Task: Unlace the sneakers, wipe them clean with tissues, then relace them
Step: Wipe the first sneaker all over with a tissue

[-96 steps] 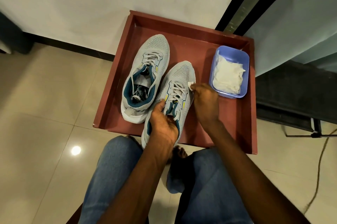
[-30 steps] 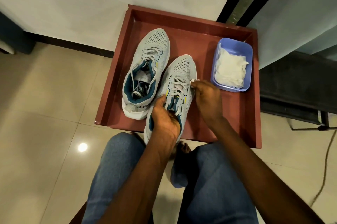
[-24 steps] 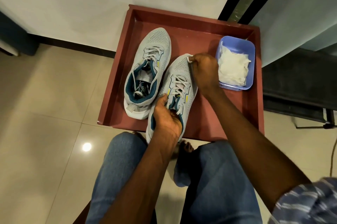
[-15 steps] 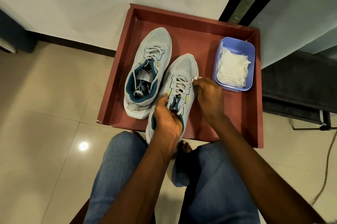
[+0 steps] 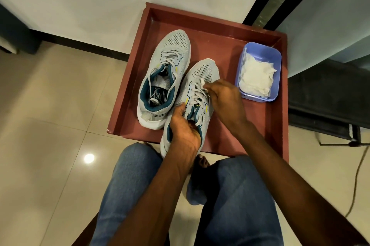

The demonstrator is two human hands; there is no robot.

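A red-brown tray (image 5: 266, 125) sits on the tiled floor against the wall, carrying two grey sneakers with teal lining. The left sneaker (image 5: 166, 73) lies toward 10 o'clock on the tray, toe pointing to 12, its laces loose and partly tucked inside the opening. The right sneaker (image 5: 200, 77) lies just beside it at the tray's centre, its heel hanging over the 6 o'clock rim. The left hand (image 5: 185, 127) grips this sneaker at the collar, fingers curled into the opening and thumb on the outer side. The right hand (image 5: 224, 99) pinches a small white tissue (image 5: 202, 82) at its fingertips, pressed onto the laces near the toe. At 2 o'clock stands a lilac tub (image 5: 277, 61) of white tissues (image 5: 256, 77).
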